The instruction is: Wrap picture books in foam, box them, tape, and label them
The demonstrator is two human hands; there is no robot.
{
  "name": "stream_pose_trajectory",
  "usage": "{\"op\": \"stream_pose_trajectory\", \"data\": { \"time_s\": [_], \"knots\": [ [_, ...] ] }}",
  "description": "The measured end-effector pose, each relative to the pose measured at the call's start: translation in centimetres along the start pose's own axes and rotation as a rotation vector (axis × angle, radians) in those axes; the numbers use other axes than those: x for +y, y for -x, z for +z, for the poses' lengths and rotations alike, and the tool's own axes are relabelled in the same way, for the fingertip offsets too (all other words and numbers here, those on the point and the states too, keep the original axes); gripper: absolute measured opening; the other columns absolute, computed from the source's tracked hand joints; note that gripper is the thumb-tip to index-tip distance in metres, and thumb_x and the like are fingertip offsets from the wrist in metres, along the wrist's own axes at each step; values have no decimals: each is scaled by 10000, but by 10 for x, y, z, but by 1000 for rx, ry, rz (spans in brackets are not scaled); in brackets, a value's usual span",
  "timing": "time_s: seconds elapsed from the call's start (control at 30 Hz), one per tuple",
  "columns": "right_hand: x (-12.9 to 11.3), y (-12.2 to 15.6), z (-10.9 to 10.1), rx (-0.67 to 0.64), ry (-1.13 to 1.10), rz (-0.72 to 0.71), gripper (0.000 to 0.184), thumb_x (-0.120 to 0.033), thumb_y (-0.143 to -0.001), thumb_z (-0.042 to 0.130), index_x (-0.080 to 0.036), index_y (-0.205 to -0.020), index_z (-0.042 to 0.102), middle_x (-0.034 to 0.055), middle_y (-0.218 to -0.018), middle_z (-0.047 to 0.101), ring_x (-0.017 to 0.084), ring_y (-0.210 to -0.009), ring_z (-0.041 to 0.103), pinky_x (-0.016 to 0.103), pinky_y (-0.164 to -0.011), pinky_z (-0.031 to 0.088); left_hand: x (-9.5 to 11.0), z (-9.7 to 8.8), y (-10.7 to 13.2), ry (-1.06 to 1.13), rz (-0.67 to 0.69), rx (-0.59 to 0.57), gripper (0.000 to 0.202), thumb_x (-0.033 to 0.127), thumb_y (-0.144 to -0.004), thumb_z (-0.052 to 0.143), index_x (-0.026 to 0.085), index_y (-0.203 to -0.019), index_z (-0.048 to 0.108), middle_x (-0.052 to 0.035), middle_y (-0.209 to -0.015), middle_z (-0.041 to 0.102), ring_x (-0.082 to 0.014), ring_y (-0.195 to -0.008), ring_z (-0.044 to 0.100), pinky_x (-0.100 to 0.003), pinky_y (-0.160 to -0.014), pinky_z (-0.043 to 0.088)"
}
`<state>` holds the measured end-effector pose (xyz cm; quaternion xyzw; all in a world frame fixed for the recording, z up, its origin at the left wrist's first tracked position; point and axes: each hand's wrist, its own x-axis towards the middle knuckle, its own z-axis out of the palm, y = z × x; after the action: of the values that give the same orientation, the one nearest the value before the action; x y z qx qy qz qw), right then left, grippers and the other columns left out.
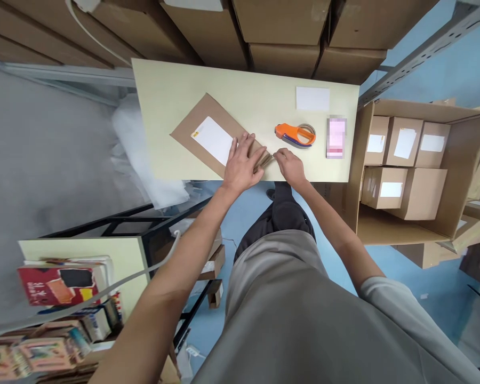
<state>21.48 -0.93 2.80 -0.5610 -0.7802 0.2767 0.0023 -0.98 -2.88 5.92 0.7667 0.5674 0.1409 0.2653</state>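
A flat brown cardboard mailer (208, 109) with a white label (214, 140) lies at a slant on the pale tabletop. My left hand (242, 166) rests on its right part, palm down with the fingers spread, and covers part of the label. Just beyond those fingers, the mailer's right end looks folded or layered. There my right hand (290, 166) is closed in a pinch right beside the end; whatever is between its fingertips is too small to make out. An orange tape dispenser (290, 133) lies behind my right hand.
On the pale table (164, 85) are a white card (312, 98) and a blurred pink-white item (336, 137). Cardboard boxes (282, 21) line the back. At right stands a large open carton (404, 232) with several labelled boxes. Books (60, 285) sit at lower left.
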Motion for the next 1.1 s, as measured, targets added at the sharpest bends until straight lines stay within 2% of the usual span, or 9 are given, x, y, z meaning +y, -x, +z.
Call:
{"op": "stream_pose_trajectory", "data": {
  "time_s": [0.2, 0.33, 0.53, 0.67, 0.77, 0.87, 0.93, 1.0, 1.1],
  "knots": [
    [-19, -2, 1, 92, -289, 159, 402, -388, -1230, 429, -237, -1446, 733, 149, -1556, 655, 253, -1329, 714, 346, -1099, 594, 5, 1, -1, 16, -24, -1, 696, 292, -927, 733, 316, -1615, 635, -109, -1892, 377, -395, -1813, 207, -712, -1469, 93],
    [-28, -4, 4, 173, -601, 512, 593, -506, -1145, 665, -183, -1626, 541, 212, -1595, 635, 258, -1286, 760, 368, -1128, 621, 8, -1, -2, 17, -38, -2, 696, 244, -902, 710, 280, -1594, 650, -150, -1877, 394, -396, -1810, 218, -715, -1466, 110],
    [-40, -20, 0, -257, -1414, 922, 437, -562, -1188, 575, -150, -1273, 696, 89, -969, 809, 205, -861, 813, 314, -832, 713, 16, -9, 2, 34, -43, -30, 667, 248, -906, 689, 244, -1572, 675, -203, -1832, 446, -428, -1781, 300, -755, -1441, 183],
    [-44, -26, -15, -457, -1565, 1050, 476, -557, -1210, 496, -138, -1161, 716, 80, -849, 797, 195, -778, 797, 286, -771, 700, 20, -24, -4, 121, -107, 4, 622, 320, -950, 651, 222, -1563, 676, -210, -1769, 522, -409, -1731, 410, -706, -1417, 314],
    [-45, -30, -26, -517, -1541, 1088, 485, -527, -1220, 464, -121, -1143, 717, 109, -886, 812, 198, -799, 813, 266, -763, 684, -1, -48, -32, 191, -318, 227, 593, 363, -1020, 553, 196, -1582, 639, -214, -1770, 509, -349, -1694, 467, -596, -1388, 413],
    [-48, -34, -34, -503, -1539, 1098, 430, -455, -1223, 459, -119, -1147, 717, 111, -881, 807, 192, -797, 812, 267, -806, 692, -44, -78, -77, 185, -563, 408, 667, 416, -1027, 556, 191, -1654, 568, -218, -1813, 457, -383, -1739, 376, -641, -1424, 323],
    [-51, -36, -38, -481, -1559, 1103, 381, -428, -1218, 476, -135, -1156, 713, 105, -872, 801, 192, -802, 814, 273, -828, 702, -72, -95, -106, 168, -700, 368, 677, 480, -1013, 592, 153, -1604, 618, -257, -1738, 548, -441, -1707, 414, -688, -1423, 286],
    [-55, -38, -43, -438, -1593, 1106, 340, -420, -1215, 497, -151, -1171, 700, 104, -875, 798, 190, -814, 819, 268, -832, 707, -90, -107, -124, 170, -818, 200, 653, 567, -1010, 619, 141, -1497, 702, -283, -1576, 687, -477, -1595, 556, -693, -1381, 353],
    [-65, -40, -55, -336, -1616, 1103, 291, -406, -1214, 522, -164, -1197, 681, 88, -870, 781, 178, -792, 811, 262, -824, 713, -97, -119, -125, 224, -837, 30, 576, 675, -1014, 612, 201, -1287, 790, -256, -1364, 800, -501, -1424, 688, -696, -1270, 473]
  ]
}}
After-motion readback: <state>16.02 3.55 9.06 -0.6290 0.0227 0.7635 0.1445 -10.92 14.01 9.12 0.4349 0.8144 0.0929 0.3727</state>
